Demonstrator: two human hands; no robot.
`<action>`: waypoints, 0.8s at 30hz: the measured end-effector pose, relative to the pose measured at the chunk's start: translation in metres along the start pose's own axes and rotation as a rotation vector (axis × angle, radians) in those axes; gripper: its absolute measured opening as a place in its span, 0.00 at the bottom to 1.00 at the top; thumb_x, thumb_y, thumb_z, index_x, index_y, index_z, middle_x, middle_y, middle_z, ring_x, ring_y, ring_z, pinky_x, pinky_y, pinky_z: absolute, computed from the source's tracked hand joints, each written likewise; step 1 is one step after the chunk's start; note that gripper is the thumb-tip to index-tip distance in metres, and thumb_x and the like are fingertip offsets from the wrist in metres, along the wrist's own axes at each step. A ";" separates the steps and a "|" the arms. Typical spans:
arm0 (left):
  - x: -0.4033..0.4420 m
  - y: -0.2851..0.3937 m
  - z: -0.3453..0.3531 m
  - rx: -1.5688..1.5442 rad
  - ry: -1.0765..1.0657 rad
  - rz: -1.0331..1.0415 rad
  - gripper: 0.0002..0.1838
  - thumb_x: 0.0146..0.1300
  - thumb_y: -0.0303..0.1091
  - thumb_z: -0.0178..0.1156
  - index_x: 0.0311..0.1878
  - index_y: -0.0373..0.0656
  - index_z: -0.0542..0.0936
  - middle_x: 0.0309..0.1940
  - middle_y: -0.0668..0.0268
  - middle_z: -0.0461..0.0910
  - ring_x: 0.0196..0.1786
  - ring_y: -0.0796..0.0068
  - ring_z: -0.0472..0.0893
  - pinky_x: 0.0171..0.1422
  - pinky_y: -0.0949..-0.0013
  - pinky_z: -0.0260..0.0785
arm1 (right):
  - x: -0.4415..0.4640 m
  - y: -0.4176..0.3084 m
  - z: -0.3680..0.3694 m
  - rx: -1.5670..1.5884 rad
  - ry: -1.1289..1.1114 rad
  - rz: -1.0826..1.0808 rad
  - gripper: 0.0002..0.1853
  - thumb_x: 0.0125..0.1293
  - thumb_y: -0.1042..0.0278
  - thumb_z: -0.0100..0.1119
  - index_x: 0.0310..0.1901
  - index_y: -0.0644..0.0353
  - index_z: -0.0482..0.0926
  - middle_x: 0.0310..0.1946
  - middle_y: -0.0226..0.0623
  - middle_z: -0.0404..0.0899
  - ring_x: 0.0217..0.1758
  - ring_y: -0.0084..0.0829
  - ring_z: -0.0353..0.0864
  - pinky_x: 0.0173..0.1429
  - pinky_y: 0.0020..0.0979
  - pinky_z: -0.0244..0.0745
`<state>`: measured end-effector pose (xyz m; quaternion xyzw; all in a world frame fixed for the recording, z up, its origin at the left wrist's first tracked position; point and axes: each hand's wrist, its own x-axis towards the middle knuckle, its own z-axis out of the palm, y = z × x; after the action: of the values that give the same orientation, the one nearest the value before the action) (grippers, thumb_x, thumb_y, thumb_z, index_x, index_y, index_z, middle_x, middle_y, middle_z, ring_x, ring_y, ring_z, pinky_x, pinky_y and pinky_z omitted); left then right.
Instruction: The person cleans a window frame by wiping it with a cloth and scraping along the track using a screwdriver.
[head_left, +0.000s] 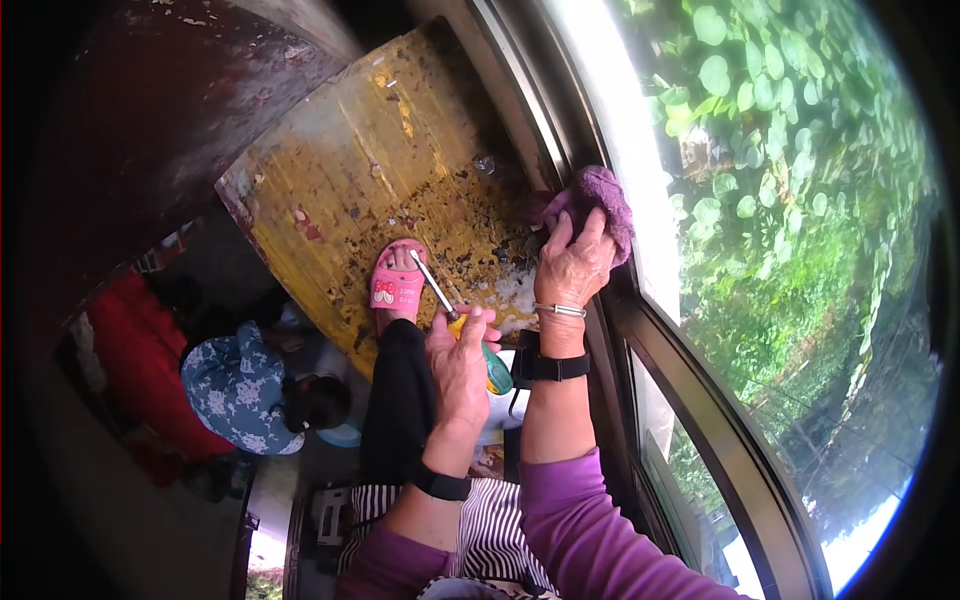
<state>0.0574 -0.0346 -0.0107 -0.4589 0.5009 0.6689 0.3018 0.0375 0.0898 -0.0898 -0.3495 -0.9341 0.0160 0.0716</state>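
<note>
My left hand [462, 365] is closed around a screwdriver [434, 284] with a metal shaft and a yellow and green handle. Its shaft points up and away, toward the pink slipper [397, 285] on my foot. Bunched under my right hand [580, 258] is a purple cloth [604, 205], which the fingers press against the dark window frame [640, 325]. Part of the cloth is hidden behind the hand.
My slippered foot stands on a worn yellow board [330, 180] strewn with dark flakes and debris. Beyond the window, green leaves [770, 150] fill the right side. Below on the left, another person in a blue patterned shirt [235, 385] is near red fabric [150, 350].
</note>
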 end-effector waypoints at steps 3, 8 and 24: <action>0.000 0.003 -0.001 -0.010 0.004 0.007 0.09 0.59 0.32 0.54 0.39 0.40 0.67 0.30 0.63 0.75 0.28 0.77 0.73 0.33 0.74 0.67 | -0.001 0.003 0.002 -0.017 -0.131 -0.031 0.27 0.55 0.59 0.57 0.54 0.64 0.65 0.26 0.52 0.74 0.30 0.50 0.76 0.34 0.43 0.72; 0.001 0.001 -0.006 -0.040 0.023 -0.017 0.09 0.59 0.32 0.55 0.39 0.40 0.68 0.30 0.63 0.76 0.28 0.77 0.73 0.34 0.74 0.68 | 0.004 0.035 -0.011 -0.041 -0.189 -0.187 0.27 0.55 0.62 0.56 0.54 0.66 0.63 0.26 0.49 0.75 0.29 0.47 0.77 0.31 0.41 0.72; -0.005 0.008 -0.008 -0.226 -0.049 0.027 0.09 0.58 0.33 0.56 0.39 0.44 0.68 0.30 0.64 0.76 0.28 0.76 0.73 0.33 0.72 0.67 | 0.053 0.009 -0.028 -0.741 -0.400 -1.086 0.21 0.59 0.58 0.43 0.49 0.66 0.69 0.41 0.47 0.67 0.45 0.42 0.64 0.48 0.38 0.59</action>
<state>0.0547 -0.0443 -0.0037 -0.4667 0.4209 0.7360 0.2515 0.0080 0.1301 -0.0564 0.1763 -0.9161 -0.2785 -0.2284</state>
